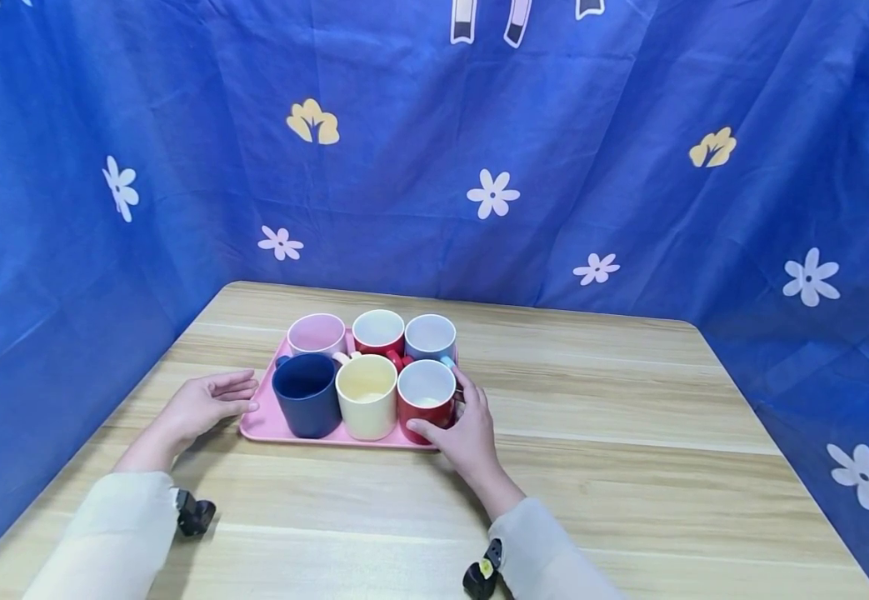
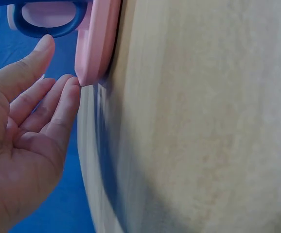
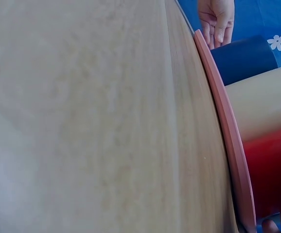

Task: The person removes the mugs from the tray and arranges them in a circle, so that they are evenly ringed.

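The red mug [image 1: 421,418] stood upright at the front right of the pink tray [image 1: 260,427], beside the cream mug [image 1: 367,417], with the navy mug [image 1: 308,418] at the front left. Behind them stood the pink mug [image 1: 317,333], the rear red mug [image 1: 378,327] and the blue mug [image 1: 430,335]. The right hand [image 1: 470,433] gripped the red mug, thumb on its front wall and fingers round its right side. The left hand [image 1: 205,404] lay with fingers relaxed and fairly straight at the tray's left edge, near the navy mug's handle [image 2: 53,33]; whether the fingertips touched the rim could not be told. The mugs looked to be glazed ceramic: stiff, moderately heavy, rather slippery on the smooth walls and apt to chip if knocked together, packed closely as they were. A low grip round the body, or a handle, seemed the surest hold for one mug. The tray looked light and stiff, probably plastic; loaded, it would best be held at both ends, kept level.
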`<action>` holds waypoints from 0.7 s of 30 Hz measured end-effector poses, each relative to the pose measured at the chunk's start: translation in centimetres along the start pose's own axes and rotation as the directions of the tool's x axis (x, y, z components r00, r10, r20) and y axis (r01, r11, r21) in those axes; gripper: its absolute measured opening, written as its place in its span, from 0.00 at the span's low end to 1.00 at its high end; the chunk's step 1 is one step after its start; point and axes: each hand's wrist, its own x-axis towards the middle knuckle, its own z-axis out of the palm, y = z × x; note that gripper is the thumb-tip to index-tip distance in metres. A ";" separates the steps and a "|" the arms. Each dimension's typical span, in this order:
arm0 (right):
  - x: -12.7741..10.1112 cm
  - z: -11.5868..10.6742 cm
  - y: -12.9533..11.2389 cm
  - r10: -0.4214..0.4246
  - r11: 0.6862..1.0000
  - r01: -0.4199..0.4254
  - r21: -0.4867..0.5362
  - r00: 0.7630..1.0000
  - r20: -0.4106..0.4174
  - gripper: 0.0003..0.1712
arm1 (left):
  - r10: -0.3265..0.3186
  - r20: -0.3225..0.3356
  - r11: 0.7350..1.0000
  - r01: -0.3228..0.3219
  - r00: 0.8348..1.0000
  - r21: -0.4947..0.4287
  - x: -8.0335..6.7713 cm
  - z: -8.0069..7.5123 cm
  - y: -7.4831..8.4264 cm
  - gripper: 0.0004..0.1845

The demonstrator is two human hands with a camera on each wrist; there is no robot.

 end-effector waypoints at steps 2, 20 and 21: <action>0.1 0.1 0.0 0.000 1.000 0.000 -0.008 1.000 -0.003 0.56 | -0.009 -0.001 1.000 0.009 1.000 -0.003 0.1 0.0 -0.1 0.34; 0.4 0.8 -0.3 0.038 0.998 -0.039 -0.039 0.999 -0.034 0.57 | -0.083 -0.031 0.992 0.086 0.996 0.093 0.1 0.2 -1.4 0.32; 0.4 0.9 -0.3 0.041 0.998 -0.043 -0.044 0.998 -0.038 0.57 | -0.080 -0.036 0.991 0.084 0.996 0.101 0.1 0.2 -1.4 0.31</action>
